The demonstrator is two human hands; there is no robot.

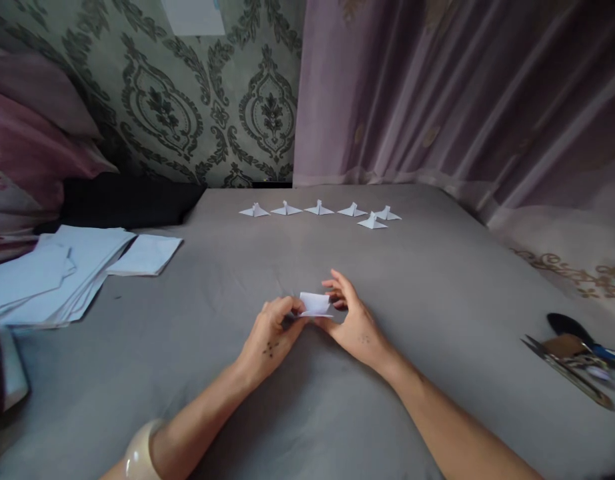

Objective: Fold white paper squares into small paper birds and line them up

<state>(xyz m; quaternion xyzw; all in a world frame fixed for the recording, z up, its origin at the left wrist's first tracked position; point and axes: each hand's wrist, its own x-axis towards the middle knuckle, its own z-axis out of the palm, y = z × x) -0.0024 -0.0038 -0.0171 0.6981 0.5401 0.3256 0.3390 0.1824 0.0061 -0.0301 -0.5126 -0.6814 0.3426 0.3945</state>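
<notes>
A small piece of folded white paper (315, 304) stands between my two hands, above the middle of the grey surface. My left hand (275, 330) pinches its left end between thumb and fingers. At the paper's right end, the thumb of my right hand (357, 327) touches the lower edge. That hand's other fingers are spread apart and raised beside the paper. Farther back, several folded white paper figures (319, 208) with pointed sides stand roughly in a row, one of them (372, 221) a little nearer to me.
Loose white sheets (87, 257) lie stacked at the left, beside a smaller folded paper (146, 255). Black cloth (132, 200) lies behind them. At the right are pointed scissors or tweezers (567, 373) and other small tools. A purple curtain (387, 93) hangs behind the grey surface (212, 413).
</notes>
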